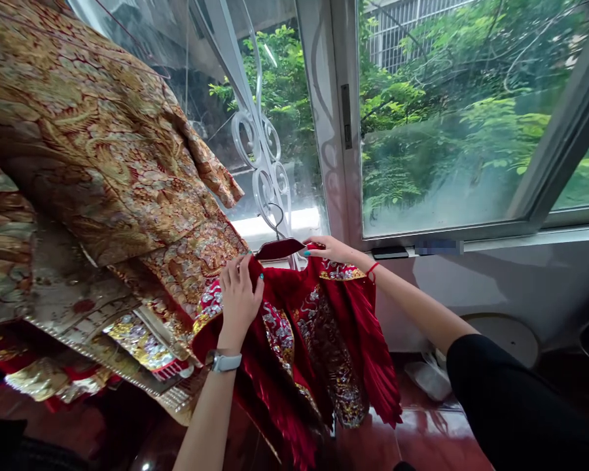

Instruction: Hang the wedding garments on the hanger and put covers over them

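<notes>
A red jacket with silver and gold embroidery and pleated sleeves hangs on a dark hanger. The hanger's metal hook reaches up against a white scrollwork rail. My left hand, with a watch on its wrist, grips the jacket's left shoulder, fingers bent over the fabric near the hanger's end. At the other shoulder, my right hand has its fingers and thumb on the cloth beside the hanger's right end. Part of the fingertips is hidden by the fabric.
Gold patterned garments hang close on the left. Behind stand the white scrollwork rail and a sliding window. A black flat object lies on the sill. Lower right, a plastic bag sits near a round pale object.
</notes>
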Available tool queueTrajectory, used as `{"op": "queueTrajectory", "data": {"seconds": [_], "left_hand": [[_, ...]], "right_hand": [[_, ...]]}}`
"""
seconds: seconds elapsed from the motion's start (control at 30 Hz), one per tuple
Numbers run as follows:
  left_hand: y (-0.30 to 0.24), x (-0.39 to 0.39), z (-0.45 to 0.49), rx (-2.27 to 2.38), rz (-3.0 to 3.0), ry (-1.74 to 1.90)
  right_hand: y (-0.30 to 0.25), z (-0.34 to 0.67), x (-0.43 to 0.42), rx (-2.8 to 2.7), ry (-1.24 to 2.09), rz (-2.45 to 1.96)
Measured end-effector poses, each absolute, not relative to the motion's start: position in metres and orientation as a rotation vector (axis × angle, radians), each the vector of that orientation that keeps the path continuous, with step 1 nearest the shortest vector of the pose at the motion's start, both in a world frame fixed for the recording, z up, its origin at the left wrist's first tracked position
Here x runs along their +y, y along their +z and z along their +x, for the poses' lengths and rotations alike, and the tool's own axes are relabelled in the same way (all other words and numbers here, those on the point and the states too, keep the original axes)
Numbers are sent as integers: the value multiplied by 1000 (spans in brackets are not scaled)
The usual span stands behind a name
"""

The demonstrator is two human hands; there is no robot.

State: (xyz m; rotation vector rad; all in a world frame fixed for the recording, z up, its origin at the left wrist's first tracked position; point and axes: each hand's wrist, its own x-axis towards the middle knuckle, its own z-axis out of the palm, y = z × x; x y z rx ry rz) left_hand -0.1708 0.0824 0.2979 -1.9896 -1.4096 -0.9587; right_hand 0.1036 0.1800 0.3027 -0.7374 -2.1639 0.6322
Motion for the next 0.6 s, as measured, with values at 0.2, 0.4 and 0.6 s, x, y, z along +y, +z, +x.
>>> {"op": "queueTrajectory", "data": {"seconds": [0.2,0.4,0.6], "left_hand": [[282,74,-114,-1395,-2310,-1156],[282,117,-49,-1721,-2517,-2128],[280,149,-26,-1762,-2154,-2849]], "right_hand": [[302,107,185,-2210,682,-804],[299,115,188,-2142,808,-713],[296,140,196,-2094,857,-708]]}}
